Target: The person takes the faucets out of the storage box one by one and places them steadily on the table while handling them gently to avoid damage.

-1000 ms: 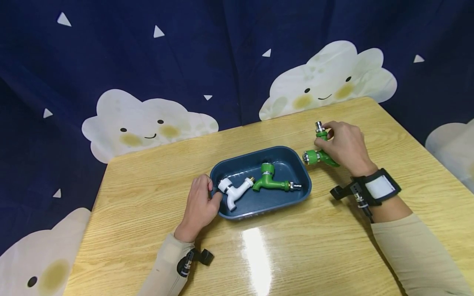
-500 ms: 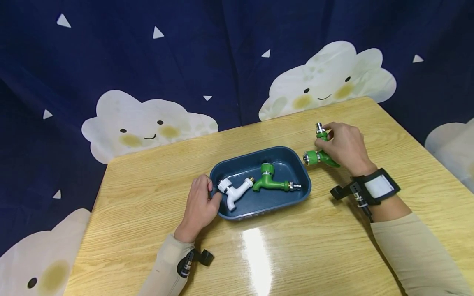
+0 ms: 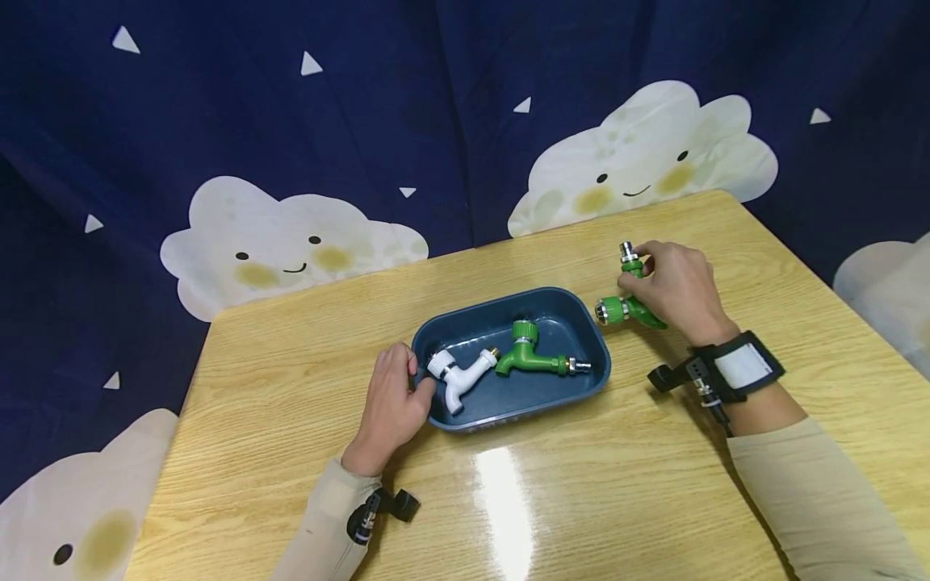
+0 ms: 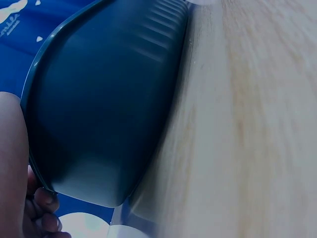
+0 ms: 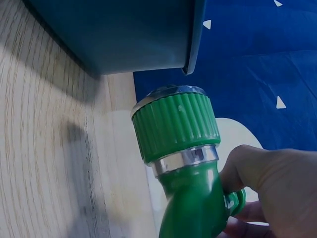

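Observation:
My right hand (image 3: 676, 286) pinches a green faucet (image 3: 614, 310) by its inlet pipe, just right of the tub. Its ribbed knob points left toward the tub wall, and its metal threaded end points away from me. In the right wrist view the faucet (image 5: 176, 129) hangs above the table with its shadow below. My left hand (image 3: 392, 403) grips the left rim of the dark blue plastic tub (image 3: 508, 410), thumb inside and fingers outside. Inside the tub lie a white faucet (image 3: 465, 378) at the left and another green faucet (image 3: 534, 359) toward the right.
The tub stands on a wood-grain table (image 3: 305, 379). A dark blue curtain (image 3: 465, 121) with clouds and triangles hangs along the table's back edge. Both wrists carry strapped cameras.
Almost nothing differs. The green faucet in my right hand has dipped very slightly, and my left hand stays on the tub rim.

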Demonstrator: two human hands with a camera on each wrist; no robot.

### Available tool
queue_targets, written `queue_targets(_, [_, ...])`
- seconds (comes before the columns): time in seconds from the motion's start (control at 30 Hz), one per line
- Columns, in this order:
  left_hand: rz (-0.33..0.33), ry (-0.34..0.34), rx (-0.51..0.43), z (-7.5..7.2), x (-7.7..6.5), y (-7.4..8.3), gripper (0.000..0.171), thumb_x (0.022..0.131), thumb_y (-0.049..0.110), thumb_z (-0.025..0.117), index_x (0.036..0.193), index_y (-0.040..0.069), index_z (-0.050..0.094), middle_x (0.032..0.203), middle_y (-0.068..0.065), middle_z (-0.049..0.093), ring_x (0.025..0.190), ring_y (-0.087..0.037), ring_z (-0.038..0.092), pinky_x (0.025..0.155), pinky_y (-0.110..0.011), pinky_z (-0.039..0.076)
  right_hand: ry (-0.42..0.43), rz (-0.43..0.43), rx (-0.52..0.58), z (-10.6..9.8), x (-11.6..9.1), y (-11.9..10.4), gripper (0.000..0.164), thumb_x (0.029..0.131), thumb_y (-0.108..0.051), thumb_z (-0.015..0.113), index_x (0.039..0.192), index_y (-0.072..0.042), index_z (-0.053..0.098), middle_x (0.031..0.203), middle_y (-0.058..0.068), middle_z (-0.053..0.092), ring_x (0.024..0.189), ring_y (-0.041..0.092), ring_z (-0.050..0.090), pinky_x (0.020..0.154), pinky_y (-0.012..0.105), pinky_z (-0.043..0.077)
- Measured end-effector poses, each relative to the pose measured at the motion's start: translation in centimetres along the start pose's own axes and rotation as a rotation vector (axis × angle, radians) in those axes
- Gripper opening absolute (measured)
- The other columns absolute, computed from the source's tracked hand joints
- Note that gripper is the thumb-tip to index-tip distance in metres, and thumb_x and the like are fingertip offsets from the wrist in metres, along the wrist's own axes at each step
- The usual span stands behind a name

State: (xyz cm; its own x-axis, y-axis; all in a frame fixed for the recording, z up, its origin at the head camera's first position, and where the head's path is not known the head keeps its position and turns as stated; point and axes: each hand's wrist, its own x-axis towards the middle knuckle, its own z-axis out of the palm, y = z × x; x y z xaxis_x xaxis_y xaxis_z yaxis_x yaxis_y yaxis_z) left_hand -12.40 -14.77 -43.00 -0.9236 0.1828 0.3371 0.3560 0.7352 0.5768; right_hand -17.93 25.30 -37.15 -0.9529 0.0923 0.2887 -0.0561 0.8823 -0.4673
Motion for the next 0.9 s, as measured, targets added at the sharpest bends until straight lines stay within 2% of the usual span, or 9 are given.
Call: queue_targets(0.9, [0.034, 0.030, -0.007, 0.07, 0.09, -0.09, 0.016, 0.076, 0.008, 0.059, 0.082, 0.008, 0.043, 0.075, 0.000, 0.035, 0.080, -0.020, 0.038, 0.075, -0.028, 0.030, -0.022, 0.026, -0.016, 0.40, 0.11, 0.32, 0.048, 0.085, -0.025, 0.072, 0.121, 0.007, 0.069, 0.086, 0.021, 0.069, 0.075, 0.031, 0.061, 0.061, 0.034, 0.037])
